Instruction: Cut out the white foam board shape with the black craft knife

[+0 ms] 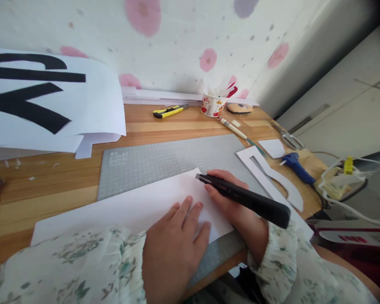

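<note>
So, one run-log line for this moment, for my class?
left hand: flat on white sheet | right hand: holds black cutter | tip: near sheet corner

Soft light brightens flower-patterned wallpaper [180, 46] at twelve o'clock; deep shadow fills the two-o'clock corner, and coarse pixel blocks obscure the edge near nine.

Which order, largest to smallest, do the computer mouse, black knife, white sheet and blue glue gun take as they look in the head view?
1. White sheet
2. Black knife
3. Blue glue gun
4. Computer mouse
</note>
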Demonstrator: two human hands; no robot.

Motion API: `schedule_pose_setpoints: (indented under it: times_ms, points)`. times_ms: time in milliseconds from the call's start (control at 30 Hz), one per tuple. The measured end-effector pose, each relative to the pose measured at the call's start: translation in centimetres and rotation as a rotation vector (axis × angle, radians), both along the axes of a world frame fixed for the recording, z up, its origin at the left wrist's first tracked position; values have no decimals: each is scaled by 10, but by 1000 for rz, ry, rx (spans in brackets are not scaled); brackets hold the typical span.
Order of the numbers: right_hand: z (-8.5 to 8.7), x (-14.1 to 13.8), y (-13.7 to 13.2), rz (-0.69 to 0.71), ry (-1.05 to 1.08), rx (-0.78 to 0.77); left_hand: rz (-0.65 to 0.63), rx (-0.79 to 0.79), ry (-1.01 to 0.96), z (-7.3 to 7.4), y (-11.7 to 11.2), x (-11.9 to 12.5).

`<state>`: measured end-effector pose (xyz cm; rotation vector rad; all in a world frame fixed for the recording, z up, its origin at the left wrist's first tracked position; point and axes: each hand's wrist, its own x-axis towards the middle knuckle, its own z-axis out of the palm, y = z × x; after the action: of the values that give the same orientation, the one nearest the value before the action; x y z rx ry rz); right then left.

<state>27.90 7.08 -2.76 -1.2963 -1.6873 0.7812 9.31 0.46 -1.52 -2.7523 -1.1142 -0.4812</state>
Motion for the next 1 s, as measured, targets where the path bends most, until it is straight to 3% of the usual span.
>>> schedule_pose_setpoints:
  times_ms: [300,700,1000]
  points:
    - [-3,1,2,6,6,1,16,-23,23,-2,-1,-1]
    - [12,-3,-6,-4,1,-30,9,-2,-26,4,1,0]
    - [5,-1,-7,23,0,34,5,-1,1,0,3,1]
